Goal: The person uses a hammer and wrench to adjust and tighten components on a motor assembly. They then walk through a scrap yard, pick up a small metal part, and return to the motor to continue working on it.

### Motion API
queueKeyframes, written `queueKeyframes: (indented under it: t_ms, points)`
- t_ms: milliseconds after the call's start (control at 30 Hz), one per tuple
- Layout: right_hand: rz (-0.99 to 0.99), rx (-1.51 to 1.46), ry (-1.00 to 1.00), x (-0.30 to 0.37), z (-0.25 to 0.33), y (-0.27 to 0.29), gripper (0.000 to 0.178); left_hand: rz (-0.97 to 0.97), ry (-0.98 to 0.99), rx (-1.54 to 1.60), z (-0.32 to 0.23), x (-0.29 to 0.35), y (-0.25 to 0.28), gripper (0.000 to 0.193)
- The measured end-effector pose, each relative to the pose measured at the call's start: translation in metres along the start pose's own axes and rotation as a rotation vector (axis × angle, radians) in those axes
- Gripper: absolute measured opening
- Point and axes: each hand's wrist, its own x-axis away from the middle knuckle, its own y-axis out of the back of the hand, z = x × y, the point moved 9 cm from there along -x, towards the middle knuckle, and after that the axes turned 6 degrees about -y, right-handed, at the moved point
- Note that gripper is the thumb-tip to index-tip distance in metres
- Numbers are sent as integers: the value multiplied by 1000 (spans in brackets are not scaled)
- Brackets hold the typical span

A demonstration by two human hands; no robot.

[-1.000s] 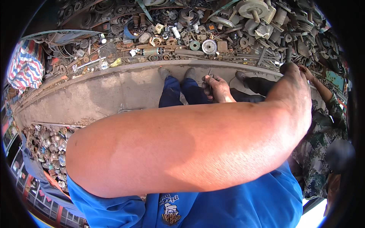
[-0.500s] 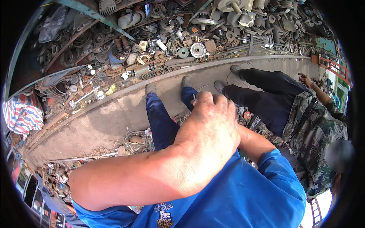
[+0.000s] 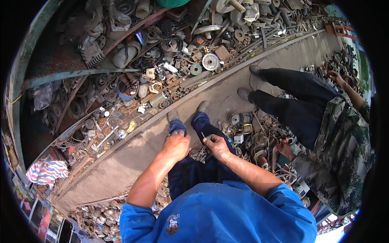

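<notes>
Leftward had come my left hand [image 3: 177,146], which half a second earlier covered my right one; now the two were apart. At the lower left of the frame lay a striped bundle [image 3: 48,172]. Near the centre, my left hand showed its back over my dark blue trousers [image 3: 180,182], fingers bent down; I could not tell whether they pinched anything. Just right of it, my right hand [image 3: 219,148] pinched a thin grey rod [image 3: 203,135], pointing up. Farther right showed a co-worker's camouflage jacket [image 3: 340,150].
</notes>
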Motion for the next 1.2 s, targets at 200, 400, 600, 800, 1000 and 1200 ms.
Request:
queueKeyframes:
  t_ms: [200,400,600,800,1000,1200]
  points:
    - [-25,226,177,-13,53,33,18,-372,-127,99,-28,-52,34,44]
    - [36,117,247,-44,106,77,18,-504,-187,268,-34,-111,42,23]
    - [111,-275,163,-95,125,101,17,-477,-103,317,-4,-161,78,25]
    - [-62,-462,148,-190,117,116,14,-714,-28,188,99,-219,96,31]
    - [-36,-443,209,-289,138,86,13,-812,-133,160,150,-279,121,30]
    - [-19,-454,325,-393,169,49,14,-517,-264,-24,182,-332,91,31]
